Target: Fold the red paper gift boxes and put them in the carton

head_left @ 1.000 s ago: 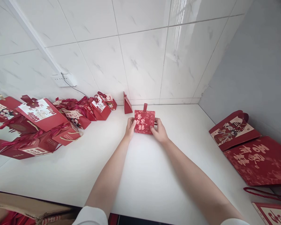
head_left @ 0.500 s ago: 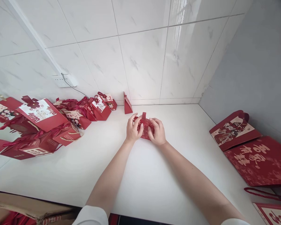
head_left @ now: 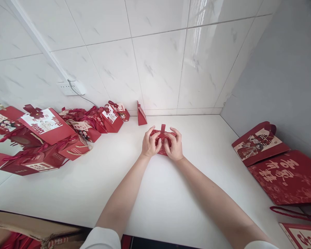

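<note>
A small red patterned gift box (head_left: 162,149) with a loop tab standing up at its top is on the white table (head_left: 155,204), in front of me. My left hand (head_left: 150,142) grips its left side, fingers curled over the top and thumb on the near face. On its right side my right hand (head_left: 174,143) does the same, and the two thumbs sit close together. Much of the box's face is hidden by the fingers. Behind it, a narrow red folded box (head_left: 141,114) stands upright near the wall.
Several red gift boxes (head_left: 49,126) are piled at the left. Red gift bags (head_left: 287,176) lie along the right edge. An open cardboard box (head_left: 38,224) with red items is at the lower left. A wall socket (head_left: 71,88) has a cable running behind the pile.
My left hand has shifted slightly right, its thumb closer to the right thumb. The box's top tab has moved a little to the right. Both hands stay on the box.
</note>
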A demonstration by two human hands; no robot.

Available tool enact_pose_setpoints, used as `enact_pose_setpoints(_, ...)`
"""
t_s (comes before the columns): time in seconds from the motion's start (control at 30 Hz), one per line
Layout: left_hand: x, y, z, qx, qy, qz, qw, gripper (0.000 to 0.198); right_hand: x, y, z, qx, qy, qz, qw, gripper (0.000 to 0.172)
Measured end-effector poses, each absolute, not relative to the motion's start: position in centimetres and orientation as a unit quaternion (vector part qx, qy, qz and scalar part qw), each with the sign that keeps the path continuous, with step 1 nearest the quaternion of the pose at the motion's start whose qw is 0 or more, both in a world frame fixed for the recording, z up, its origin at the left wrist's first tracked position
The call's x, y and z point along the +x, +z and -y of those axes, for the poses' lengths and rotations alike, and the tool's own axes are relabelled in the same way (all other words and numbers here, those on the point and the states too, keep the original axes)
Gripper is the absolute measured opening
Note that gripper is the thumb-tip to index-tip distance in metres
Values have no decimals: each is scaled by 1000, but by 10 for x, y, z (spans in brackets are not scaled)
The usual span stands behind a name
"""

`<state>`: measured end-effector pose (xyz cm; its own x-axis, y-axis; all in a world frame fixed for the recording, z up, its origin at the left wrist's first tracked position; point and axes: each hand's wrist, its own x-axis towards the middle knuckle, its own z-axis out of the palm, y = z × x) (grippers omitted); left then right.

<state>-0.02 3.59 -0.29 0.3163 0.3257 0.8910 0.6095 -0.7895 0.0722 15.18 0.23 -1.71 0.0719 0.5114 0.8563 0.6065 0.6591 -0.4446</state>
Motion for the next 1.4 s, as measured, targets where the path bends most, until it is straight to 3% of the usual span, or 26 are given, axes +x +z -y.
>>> enact_pose_setpoints(1.17, 5, 10, -33, -772, -515, 348, 135, 26, 154, -13, 0, -409, -9, 691, 596, 33)
enact_pose_setpoints(1.27, 0, 32, -34, -778, -517, 350, 73, 34, 154, -13, 0, -403, -14, 686, 606, 45)
enact_pose_setpoints(1.4, -9, 63, -37, -831, -425, 355, -50, 23, 154, -13, -2, -407, -5, 687, 602, 60)
